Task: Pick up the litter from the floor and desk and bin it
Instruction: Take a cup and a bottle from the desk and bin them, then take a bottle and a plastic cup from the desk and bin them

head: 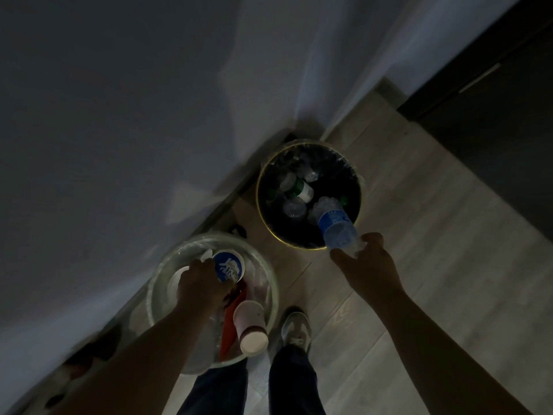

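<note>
Two round bins stand on the floor by the wall. My left hand (199,287) holds a blue-and-white paper cup (229,265) over the pale bin (270,275) at the lower left, which holds a white paper cup (250,329) and red scrap. My right hand (366,265) grips the base of a clear plastic bottle with a blue label (335,224), tilted mouth-first over the rim of the black bin (360,187). That bin has a gold rim, a dark liner and several plastic bottles inside.
The room is dim. A grey wall (119,115) runs along the left. Pale wood-look floor (434,235) spreads to the right. A dark cabinet (493,115) stands at the upper right. My shoe (296,327) and trouser legs are below the bins.
</note>
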Demonstrator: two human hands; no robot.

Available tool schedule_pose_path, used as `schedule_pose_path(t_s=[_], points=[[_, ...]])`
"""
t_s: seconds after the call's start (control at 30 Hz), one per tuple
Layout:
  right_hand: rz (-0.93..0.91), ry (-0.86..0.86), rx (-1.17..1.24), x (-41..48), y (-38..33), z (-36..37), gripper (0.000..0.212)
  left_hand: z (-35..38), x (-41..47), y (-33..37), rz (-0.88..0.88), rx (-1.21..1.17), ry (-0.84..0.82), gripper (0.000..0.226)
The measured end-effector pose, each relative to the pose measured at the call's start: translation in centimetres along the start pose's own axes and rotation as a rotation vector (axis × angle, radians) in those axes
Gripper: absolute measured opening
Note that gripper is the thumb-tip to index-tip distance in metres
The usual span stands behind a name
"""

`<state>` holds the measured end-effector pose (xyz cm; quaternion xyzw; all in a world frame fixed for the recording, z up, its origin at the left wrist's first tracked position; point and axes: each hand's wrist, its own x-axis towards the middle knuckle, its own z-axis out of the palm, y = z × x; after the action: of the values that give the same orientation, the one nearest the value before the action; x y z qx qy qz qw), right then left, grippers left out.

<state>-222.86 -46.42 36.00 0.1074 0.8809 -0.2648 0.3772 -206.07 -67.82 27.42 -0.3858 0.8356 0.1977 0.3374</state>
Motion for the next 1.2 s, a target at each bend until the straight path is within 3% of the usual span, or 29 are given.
schedule_pose_path(t_s=[0.13, 0.37, 0.8, 0.97, 1.1, 1.13, 1.2], points=[[-0.035, -0.007, -0.083, 2.2, -0.5, 0.3, 0.051, 0.7, 1.2, 0.4, 0.053, 0.071, -0.016, 0.07], [-0.199, 0.162, -0.273, 4.9, -2.7, 0.2, 0.013, -0.8, 0.9, -0.2, 0.105, 0.087, 0.05, 0.082], [-0.392, 0.0, -0.733, -0.4, -5.2, -1.7, 0.041, -8.9, -3.5, 1.3, 0.272, 0.188, 0.071, 0.068], [-0.479, -0.075, -0.868, -5.5, -8.0, -6.0, 0.045, -16.1, -7.2, 2.7, 0.357, 0.191, 0.098, 0.055], [-0.517, -0.039, -0.876, -11.3, -11.9, -10.9, 0.042, -23.3, -11.8, 4.1, 0.442, 0.222, 0.147, 0.047], [-0.533, -0.019, -0.881, -12.9, -12.9, -12.3, 0.041, -25.1, -13.2, 4.5, 0.463, 0.206, 0.166, 0.051], [-0.57, 0.022, -0.888, -16.2, -15.0, -15.2, 0.045, -29.0, -16.5, 5.3, 0.541, 0.185, 0.209, 0.08]])
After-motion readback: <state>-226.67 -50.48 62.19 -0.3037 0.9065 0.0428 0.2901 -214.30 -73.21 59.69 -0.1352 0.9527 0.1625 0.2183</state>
